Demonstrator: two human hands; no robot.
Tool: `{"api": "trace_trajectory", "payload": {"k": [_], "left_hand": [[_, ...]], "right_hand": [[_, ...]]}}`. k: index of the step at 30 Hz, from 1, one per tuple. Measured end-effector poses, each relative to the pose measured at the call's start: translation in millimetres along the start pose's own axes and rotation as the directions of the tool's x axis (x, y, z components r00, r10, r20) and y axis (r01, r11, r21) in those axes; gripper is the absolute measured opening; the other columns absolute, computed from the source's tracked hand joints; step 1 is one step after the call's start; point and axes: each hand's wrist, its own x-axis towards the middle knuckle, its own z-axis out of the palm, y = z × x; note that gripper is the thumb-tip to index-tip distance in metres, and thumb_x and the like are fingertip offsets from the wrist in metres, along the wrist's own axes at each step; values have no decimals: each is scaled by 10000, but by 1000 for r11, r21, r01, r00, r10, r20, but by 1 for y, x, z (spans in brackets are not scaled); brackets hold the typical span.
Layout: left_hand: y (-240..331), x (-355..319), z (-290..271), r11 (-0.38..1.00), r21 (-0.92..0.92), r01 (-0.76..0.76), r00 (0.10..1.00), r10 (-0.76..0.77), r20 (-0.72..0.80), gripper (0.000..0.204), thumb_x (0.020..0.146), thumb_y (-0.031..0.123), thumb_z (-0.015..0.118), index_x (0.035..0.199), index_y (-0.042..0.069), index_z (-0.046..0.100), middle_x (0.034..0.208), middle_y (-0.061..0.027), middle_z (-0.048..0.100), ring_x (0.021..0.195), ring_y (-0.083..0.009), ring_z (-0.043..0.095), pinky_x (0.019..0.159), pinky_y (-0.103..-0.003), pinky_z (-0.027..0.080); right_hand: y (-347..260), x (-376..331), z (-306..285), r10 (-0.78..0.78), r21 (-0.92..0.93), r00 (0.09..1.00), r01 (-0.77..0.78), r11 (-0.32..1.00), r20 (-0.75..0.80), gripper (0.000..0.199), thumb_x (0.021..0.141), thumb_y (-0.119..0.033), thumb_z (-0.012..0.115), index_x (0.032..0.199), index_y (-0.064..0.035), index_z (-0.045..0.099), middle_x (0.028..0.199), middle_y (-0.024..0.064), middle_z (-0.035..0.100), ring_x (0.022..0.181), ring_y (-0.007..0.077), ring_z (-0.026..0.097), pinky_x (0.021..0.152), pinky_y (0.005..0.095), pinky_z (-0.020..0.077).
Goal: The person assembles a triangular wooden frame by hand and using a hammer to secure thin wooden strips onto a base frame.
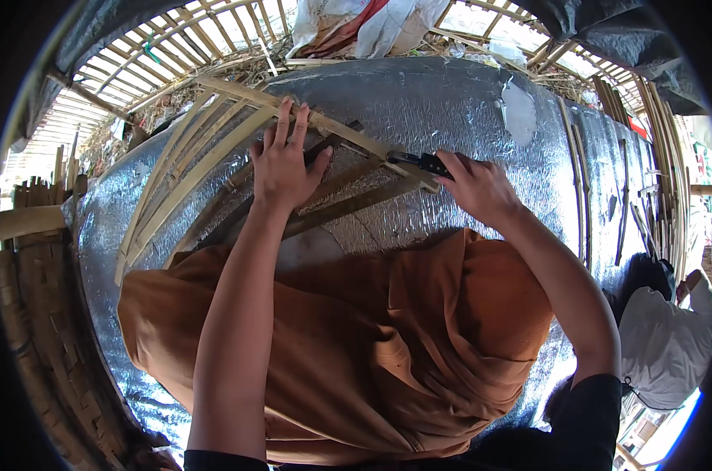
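1 slat point(340, 131) — under left hand point(282, 166) | 1 tool point(429, 163) — in right hand point(483, 188)

The left arm point(234, 345) reaches forward almost straight, the left hand point(284, 166) palm down, fingers point(284, 124) extended, thumb point(322, 160) spread aside. The right arm point(569, 271) bends outward, the right hand point(485, 191) gripping with curled fingers.

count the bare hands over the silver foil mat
2: the left hand lies over a long bamboo strip; the right hand grips a black-handled tool. No others show.
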Motion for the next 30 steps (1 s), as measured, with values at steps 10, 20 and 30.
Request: {"api": "trace_trajectory", "payload": {"k": [10, 20, 30], "left_hand": [[-3, 0, 3, 999, -11, -45, 994, 44, -96, 823, 921, 512, 673, 1603, 185, 349, 1685, -102, 269, 1309, -356, 530, 1012, -624, 431], [-1, 2, 0, 1000, -27, -15, 999, 14, -30, 813, 946, 480, 667, 1621, 200, 311, 1694, -108, 255, 1359, -390, 500, 1069, -599, 403], [0, 0, -3, 1000, -17, 15, 1000, -15, 5, 819, 942, 471, 683, 1624, 215, 308, 1696, -94, 253, 1372, -376, 495, 1077, -595, 401]], "right_hand": [[-9, 3, -8, 12, 82, 999, -9, 997, -33, 376, 986, -241, 665, 1288, -70, 521, 974, 177, 720, 782, 420, 716, 625, 490, 601], [-6, 0, -9, 62, 109, 997, -57, 992, -45, 372, 985, -244, 668, 1291, -86, 528, 1007, 172, 717, 796, 432, 713, 630, 506, 590], [-16, 4, -18, 67, 146, 997, -59, 987, -49, 335, 989, -209, 655, 1259, -60, 523, 975, 190, 709, 798, 424, 718, 630, 505, 591]]}}
